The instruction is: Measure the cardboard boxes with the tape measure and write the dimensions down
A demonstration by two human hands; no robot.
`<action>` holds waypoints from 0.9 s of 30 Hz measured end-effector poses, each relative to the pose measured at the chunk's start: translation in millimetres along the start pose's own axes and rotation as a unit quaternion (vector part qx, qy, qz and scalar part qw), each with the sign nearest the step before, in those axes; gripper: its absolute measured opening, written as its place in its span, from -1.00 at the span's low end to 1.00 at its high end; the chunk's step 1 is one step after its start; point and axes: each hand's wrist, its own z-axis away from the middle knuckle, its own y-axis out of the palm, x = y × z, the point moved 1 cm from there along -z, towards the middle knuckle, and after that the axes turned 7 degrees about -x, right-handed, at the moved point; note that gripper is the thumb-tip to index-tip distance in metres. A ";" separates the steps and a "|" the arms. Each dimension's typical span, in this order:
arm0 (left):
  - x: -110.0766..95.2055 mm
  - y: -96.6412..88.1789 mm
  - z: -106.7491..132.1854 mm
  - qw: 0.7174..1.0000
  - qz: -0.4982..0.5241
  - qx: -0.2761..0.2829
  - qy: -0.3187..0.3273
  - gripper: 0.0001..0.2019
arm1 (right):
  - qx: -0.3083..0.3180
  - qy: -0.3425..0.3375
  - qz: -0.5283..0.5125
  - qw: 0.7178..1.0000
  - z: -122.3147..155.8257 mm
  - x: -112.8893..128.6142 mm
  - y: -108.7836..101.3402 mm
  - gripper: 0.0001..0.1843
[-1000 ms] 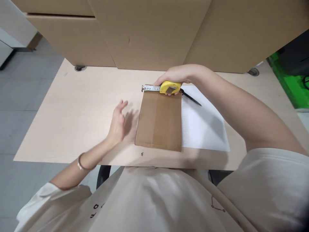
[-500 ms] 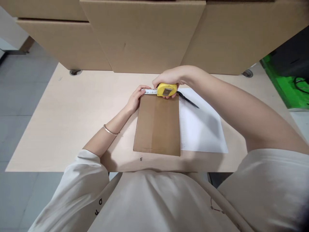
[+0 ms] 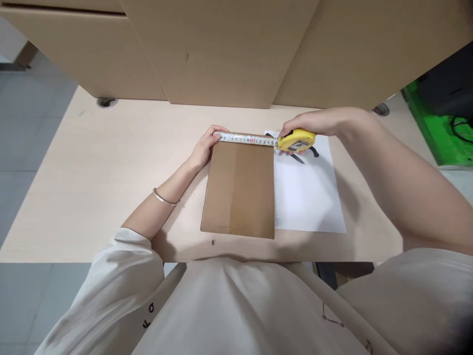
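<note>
A brown cardboard box (image 3: 242,192) with a strip of tape down its middle lies in front of me. Across its far edge runs the white blade of a tape measure (image 3: 295,140) with a yellow case. At the box's far left corner, my left hand (image 3: 207,144) pinches the blade's end. My right hand (image 3: 308,124) is wrapped round the yellow case, just beyond the box's right edge. Beneath the case, on a white sheet of paper (image 3: 310,197), lies a black tool (image 3: 297,159), partly hidden, its kind unclear.
Large cardboard boxes (image 3: 221,54) stand along the back of the pale wooden table (image 3: 92,187). Round cable holes (image 3: 107,102) sit near the table's far corners. At the far right there is a green surface (image 3: 424,128) with a black cable.
My right hand has moved right with the case, drawing the blade out across the box's width. My left hand stays at the far left corner. More of the black tool shows now.
</note>
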 end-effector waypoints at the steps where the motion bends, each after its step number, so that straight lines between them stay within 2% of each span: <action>1: 0.3 0.0 -0.1 1.000 -0.002 -0.002 0.001 -0.47 | 0.012 -0.009 0.000 1.000 -2.4 -2.2 0.3 -0.66; 4: 0.2 0.6 0.1 1.000 -0.004 -0.001 -0.006 -0.48 | 0.038 -0.027 0.004 0.999 -11.6 -3.1 2.5 -0.67; 8: -1.7 1.8 1.0 1.000 -0.008 -0.002 -0.005 -0.56 | 0.028 -0.016 0.011 0.999 -21.0 -2.1 1.5 -0.63; 11: -2.3 2.4 1.2 1.000 -0.016 -0.003 -0.012 -0.61 | 0.060 -0.055 0.035 0.996 -27.6 -2.4 -0.4 -0.60; 14: -2.6 2.6 1.0 1.000 -0.020 -0.002 -0.011 -0.56 | 0.070 -0.080 0.076 0.991 -34.6 -2.1 -1.5 -0.60; 21: -4.4 2.5 3.7 1.000 -0.014 -0.005 0.003 -0.52 | 0.028 -0.005 0.091 0.995 -30.0 0.1 -0.4 -0.58; 24: -1.0 2.6 2.3 1.000 -0.019 -0.001 0.004 -0.49 | 0.038 -0.031 0.069 0.996 -23.0 0.7 -0.1 -0.58; 27: 2.2 -0.9 -0.5 1.000 -0.024 -0.003 0.012 -0.34 | 0.062 -0.061 0.050 0.995 -16.7 1.6 0.3 -0.58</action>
